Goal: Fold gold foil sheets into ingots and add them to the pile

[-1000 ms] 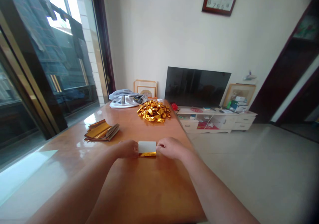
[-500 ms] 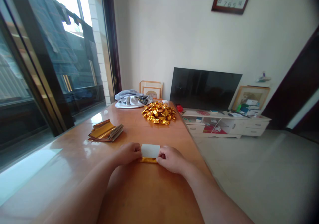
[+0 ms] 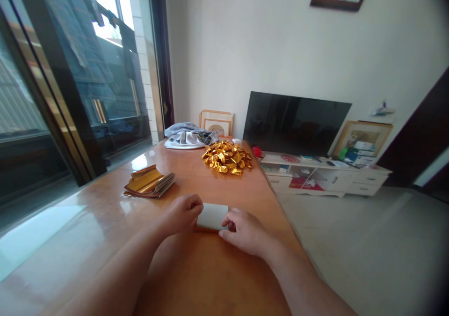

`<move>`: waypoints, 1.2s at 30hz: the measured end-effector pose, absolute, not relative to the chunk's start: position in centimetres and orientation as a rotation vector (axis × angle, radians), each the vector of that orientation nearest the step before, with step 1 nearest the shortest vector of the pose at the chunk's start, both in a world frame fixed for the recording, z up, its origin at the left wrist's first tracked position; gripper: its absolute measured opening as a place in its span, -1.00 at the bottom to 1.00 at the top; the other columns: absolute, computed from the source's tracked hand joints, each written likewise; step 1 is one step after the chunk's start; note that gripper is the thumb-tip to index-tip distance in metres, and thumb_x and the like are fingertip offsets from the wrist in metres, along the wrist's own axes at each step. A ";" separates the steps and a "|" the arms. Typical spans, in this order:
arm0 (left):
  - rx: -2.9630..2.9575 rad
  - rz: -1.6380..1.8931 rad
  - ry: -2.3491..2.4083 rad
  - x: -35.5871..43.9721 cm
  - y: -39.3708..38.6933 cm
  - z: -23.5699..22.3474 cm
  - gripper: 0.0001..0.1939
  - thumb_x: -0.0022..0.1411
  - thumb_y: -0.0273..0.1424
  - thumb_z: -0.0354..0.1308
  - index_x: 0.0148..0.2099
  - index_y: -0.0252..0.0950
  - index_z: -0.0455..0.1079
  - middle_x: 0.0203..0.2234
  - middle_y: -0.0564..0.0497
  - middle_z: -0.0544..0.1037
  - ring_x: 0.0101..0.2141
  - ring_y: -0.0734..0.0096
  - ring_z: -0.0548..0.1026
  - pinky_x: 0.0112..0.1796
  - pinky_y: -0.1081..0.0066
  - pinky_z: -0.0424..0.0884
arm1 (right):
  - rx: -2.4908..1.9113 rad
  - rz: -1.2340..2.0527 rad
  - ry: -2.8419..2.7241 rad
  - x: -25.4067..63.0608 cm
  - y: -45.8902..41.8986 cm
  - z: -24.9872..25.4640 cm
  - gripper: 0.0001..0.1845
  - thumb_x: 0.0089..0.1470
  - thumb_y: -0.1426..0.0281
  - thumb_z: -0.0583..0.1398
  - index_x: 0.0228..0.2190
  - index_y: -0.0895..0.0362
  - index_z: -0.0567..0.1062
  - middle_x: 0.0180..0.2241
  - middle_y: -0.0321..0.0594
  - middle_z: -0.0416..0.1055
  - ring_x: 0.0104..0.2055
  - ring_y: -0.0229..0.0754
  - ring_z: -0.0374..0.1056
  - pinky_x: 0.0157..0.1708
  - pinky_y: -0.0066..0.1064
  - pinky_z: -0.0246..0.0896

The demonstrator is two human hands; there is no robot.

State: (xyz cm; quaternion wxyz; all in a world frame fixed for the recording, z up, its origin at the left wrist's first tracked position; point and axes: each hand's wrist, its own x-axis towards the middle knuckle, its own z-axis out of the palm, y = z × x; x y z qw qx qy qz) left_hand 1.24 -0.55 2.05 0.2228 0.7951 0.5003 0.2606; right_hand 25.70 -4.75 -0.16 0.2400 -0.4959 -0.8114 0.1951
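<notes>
A small sheet of gold foil paper (image 3: 212,215) lies in front of me with its pale back facing up. A thin gold-orange strip shows along its near edge. My left hand (image 3: 183,214) is closed at the sheet's left edge, fingers curled on it. At the right edge, my right hand (image 3: 245,231) has its thumb by the near corner and its bent forefinger on the pale side; its other fingers are partly hidden. Beyond my left hand lies a stack of gold foil sheets (image 3: 149,183). Farther off is a heap of folded gold foil pieces (image 3: 227,158).
The polished wooden table (image 3: 206,278) runs away from me, its right edge beside my right forearm. Bundled grey cloth (image 3: 187,139) lies at the far end. A television (image 3: 296,125) stands on a low white cabinet (image 3: 365,180); a glass door (image 3: 87,96) is on the left.
The gold fold along the near edge has narrowed to a thin strip, and more pale back shows. My right hand's thumb and forefinger have spread slightly. The view has shifted a little.
</notes>
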 end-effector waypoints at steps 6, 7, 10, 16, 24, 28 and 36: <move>2.162 0.839 1.405 1.6 -0.8 2.7 -0.75 0.25 -0.22 0.06 -0.34 -0.28 0.39 -0.46 0.04 0.48 -0.40 0.34 0.40 -0.39 0.41 0.22 | -1.303 0.665 -2.133 25.5 -4.4 -0.6 -0.94 0.01 0.41 0.21 -0.47 0.10 0.49 -0.40 -0.32 0.41 -0.40 -0.28 0.27 -0.44 -0.48 0.03; 2.135 0.894 1.423 1.6 -0.9 2.9 -0.74 0.26 -0.20 0.06 -0.35 -0.28 0.39 -0.47 0.05 0.47 -0.41 0.34 0.40 -0.40 0.41 0.22 | -1.307 0.728 -2.067 25.4 -4.3 -0.7 -0.93 0.03 0.40 0.20 -0.48 0.11 0.47 -0.43 -0.33 0.39 -0.42 -0.29 0.25 -0.45 -0.48 0.03; 1.987 1.063 1.497 1.8 -1.2 3.6 -0.68 0.26 -0.12 0.08 -0.36 -0.28 0.36 -0.49 0.06 0.44 -0.42 0.36 0.38 -0.39 0.40 0.22 | -1.305 0.950 -1.810 25.3 -4.1 -0.7 -0.86 0.09 0.32 0.17 -0.46 0.11 0.41 -0.52 -0.38 0.31 -0.48 -0.30 0.18 -0.50 -0.49 0.01; 1.593 0.926 1.232 3.3 -2.7 3.9 -0.55 0.24 0.02 0.11 -0.29 -0.32 0.42 -0.41 0.00 0.51 -0.36 0.36 0.41 -0.30 0.38 0.32 | -1.202 1.035 -1.502 24.8 -4.2 -0.1 -0.79 0.11 0.25 0.20 -0.43 0.14 0.40 -0.51 -0.39 0.24 -0.47 -0.32 0.10 -0.47 -0.48 0.01; 1.146 0.916 0.794 5.4 -3.0 2.2 -0.68 0.20 -0.16 0.26 -0.16 -0.33 0.50 -0.32 -0.07 0.57 -0.33 0.36 0.48 -0.23 0.39 0.35 | -1.163 1.123 -1.658 23.2 -5.9 0.7 -0.76 0.12 0.21 0.22 -0.39 0.15 0.48 -0.52 -0.38 0.29 -0.47 -0.31 0.13 -0.47 -0.48 0.06; 1.031 0.928 0.799 5.1 -2.7 2.1 -0.74 0.15 -0.24 0.30 -0.20 -0.33 0.51 -0.43 -0.02 0.55 -0.45 0.44 0.44 -0.35 0.43 0.33 | -1.161 0.985 -1.613 24.3 -5.6 1.2 -0.66 0.17 0.12 0.18 -0.43 0.15 0.47 -0.53 -0.35 0.34 -0.46 -0.28 0.20 -0.46 -0.47 0.11; 0.969 0.726 0.811 4.8 -3.6 2.8 -0.74 0.07 -0.28 0.34 -0.22 -0.33 0.54 -0.37 -0.06 0.61 -0.32 0.26 0.54 -0.25 0.32 0.41 | -1.221 0.915 -1.416 26.3 -3.6 0.5 -0.50 0.08 0.19 0.24 0.03 0.12 0.43 -0.04 -0.11 0.46 -0.02 -0.09 0.38 -0.08 -0.33 0.27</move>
